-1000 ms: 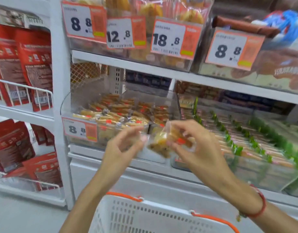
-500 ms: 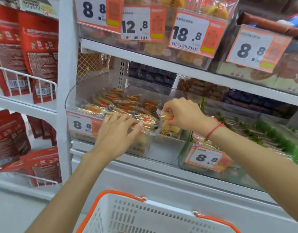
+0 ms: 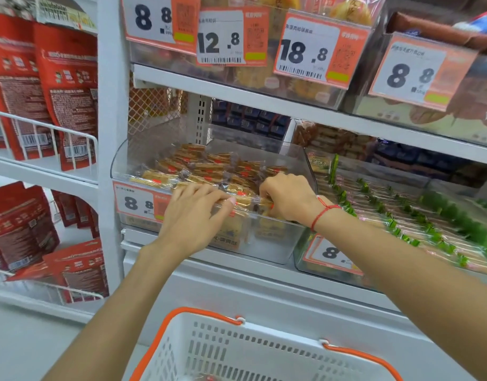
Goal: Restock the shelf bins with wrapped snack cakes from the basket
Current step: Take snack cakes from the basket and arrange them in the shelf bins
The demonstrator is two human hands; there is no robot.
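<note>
A clear plastic shelf bin (image 3: pixel 270 244) on the middle shelf holds several golden wrapped snack cakes (image 3: pixel 201 167). My left hand (image 3: pixel 194 215) lies flat over the bin's front edge, its straight fingers pressing on the front cakes. My right hand (image 3: pixel 287 196), with a red cord at the wrist, reaches into the bin's right front corner with curled fingers around a wrapped cake (image 3: pixel 260 206); the cake is mostly hidden under the hand. The white basket (image 3: pixel 237 350) with orange handles stands below, at the bottom of the view.
A second clear bin (image 3: pixel 333 259) with green-tipped wrapped snacks sits just right of my right arm. Price tags hang on the upper shelf bins (image 3: pixel 311 48). Red pouches (image 3: pixel 66 103) fill wire racks to the left of the white upright post (image 3: pixel 111 133).
Both hands moved forward from in front of the shelf to the bin. The cake held by my right hand went down into the bin's right front corner; my left hand came to rest on the front cakes.
</note>
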